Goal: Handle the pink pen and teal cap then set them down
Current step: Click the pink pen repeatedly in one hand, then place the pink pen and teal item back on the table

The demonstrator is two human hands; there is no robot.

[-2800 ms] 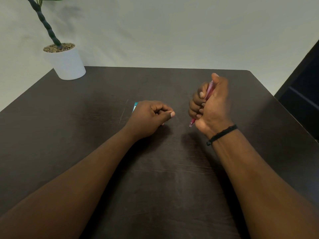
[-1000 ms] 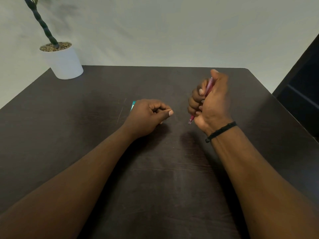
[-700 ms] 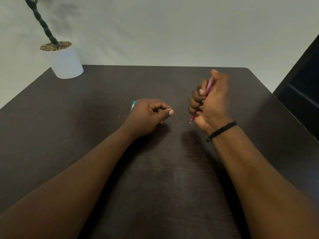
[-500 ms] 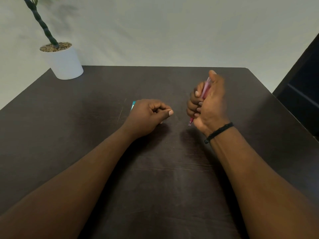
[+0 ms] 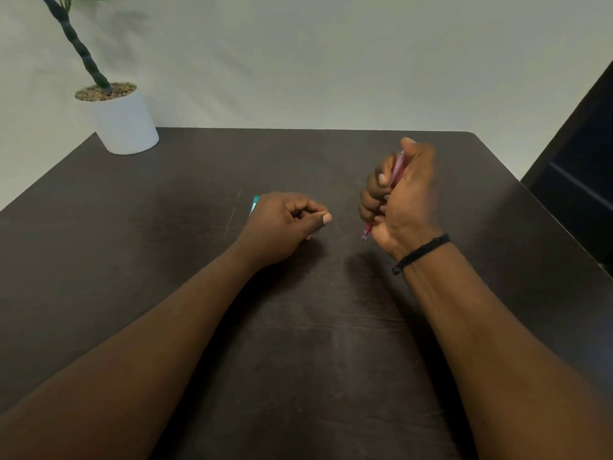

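Hands are seen from above, over a dark wooden bench (image 5: pixel 139 247), both forearms reaching in from the lower edge. The right hand (image 5: pixel 403 200) is held upright above the bench, clenched in a fist around the pink pen (image 5: pixel 396 167). The pen is gripped almost vertically: its pink barrel is seen between the curled fingers and the thumb, and its tip (image 5: pixel 364 236) pokes out below the fist, pointing down toward the bench without clearly touching it. A black braided bracelet (image 5: pixel 420 253) is worn on the right wrist. The left hand (image 5: pixel 282 224) is rested on the bench near the middle, loosely curled, thumb laid against the bent forefinger. A teal cap (image 5: pixel 254 204) is partly seen at the far side of this hand, right against the knuckles; whether it is gripped or merely lying beside the hand cannot be told. A white pot (image 5: pixel 124 122) with a dark plant stem is placed at the far left corner.
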